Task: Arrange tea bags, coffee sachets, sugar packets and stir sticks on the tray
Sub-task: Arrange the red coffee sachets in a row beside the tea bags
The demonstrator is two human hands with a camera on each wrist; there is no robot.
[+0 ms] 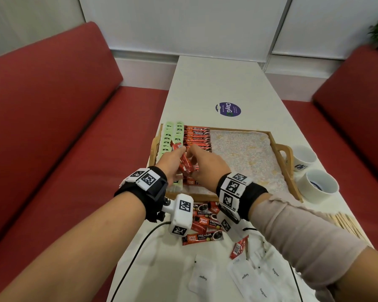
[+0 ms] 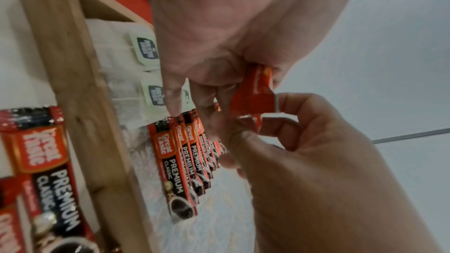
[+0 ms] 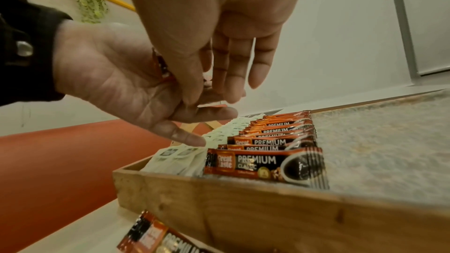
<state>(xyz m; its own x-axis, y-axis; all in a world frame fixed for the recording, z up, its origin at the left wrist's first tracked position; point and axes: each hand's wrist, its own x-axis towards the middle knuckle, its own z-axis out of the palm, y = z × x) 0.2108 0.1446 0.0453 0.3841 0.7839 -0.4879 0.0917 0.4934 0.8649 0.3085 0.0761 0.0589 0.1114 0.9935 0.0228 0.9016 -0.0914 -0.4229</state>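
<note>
Coffee sachets going onto the tray, mid-row.

Left hand [image 1: 172, 164] grips a small bundle of red foil coffee sachets [image 1: 184, 163] above the wooden handled tray [image 1: 290, 168], while the right hand [image 1: 207, 166] pinches one sachet's end between thumb and forefinger, other fingers [image 3: 233, 64] loosely extended. The bundle's long axis runs slantwise, its far end tipped up and to the left. Pale green tea bags [image 1: 172, 136] fill the tray's left edge; beside them runs the laid row of red-and-black coffee sachets [image 1: 198, 138], each lying crosswise. Judging by this, the coffee step is underway: next, draw one sachet free, turn it crosswise and lay it in the row. White sugar packets [image 1: 244, 276] and wooden stir sticks [image 1: 345, 223] wait on the white tabletop [image 1: 216, 83].
</note>
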